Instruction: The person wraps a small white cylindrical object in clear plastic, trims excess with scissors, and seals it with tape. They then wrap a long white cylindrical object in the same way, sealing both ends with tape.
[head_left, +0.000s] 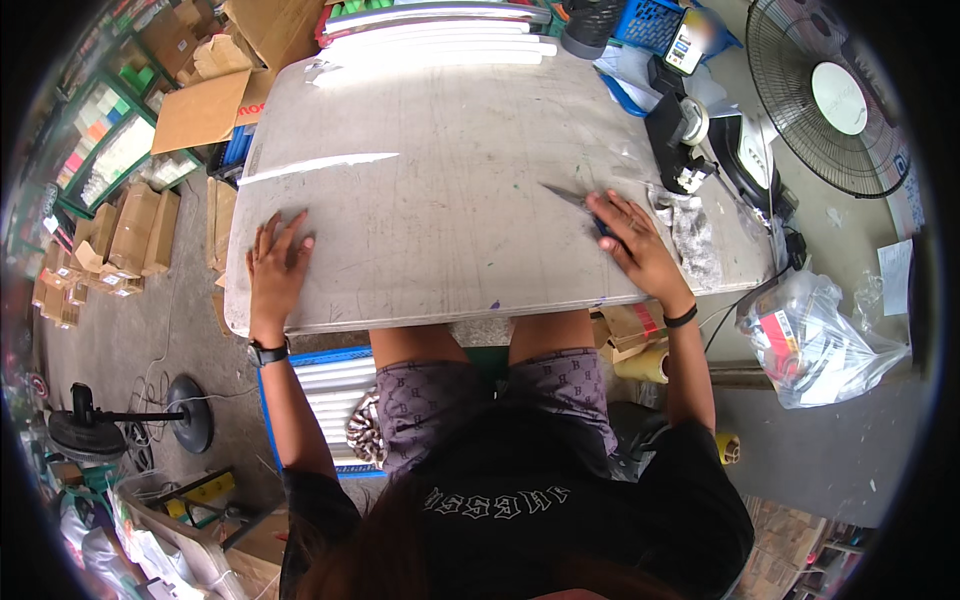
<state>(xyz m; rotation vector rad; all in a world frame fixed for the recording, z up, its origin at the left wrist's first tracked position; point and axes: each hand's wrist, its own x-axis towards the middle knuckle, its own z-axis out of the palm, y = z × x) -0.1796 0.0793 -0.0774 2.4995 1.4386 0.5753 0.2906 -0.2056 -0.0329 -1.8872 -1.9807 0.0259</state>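
Note:
My left hand lies palm down near the left edge of the pale work table, fingers apart and nothing in it. On the right side, my right hand covers the dark handles of a pair of scissors. The scissors' blades point away to the upper left, lying along the tabletop. Fingers hide most of the handles, so whether they grip or only rest there is unclear. A grey-stained white cloth lies just right of that hand.
White tubes lie across the table's far end. A tape roll on a black dispenser, a phone and a fan stand at right. A filled plastic bag is nearer. Cartons sit on the left floor.

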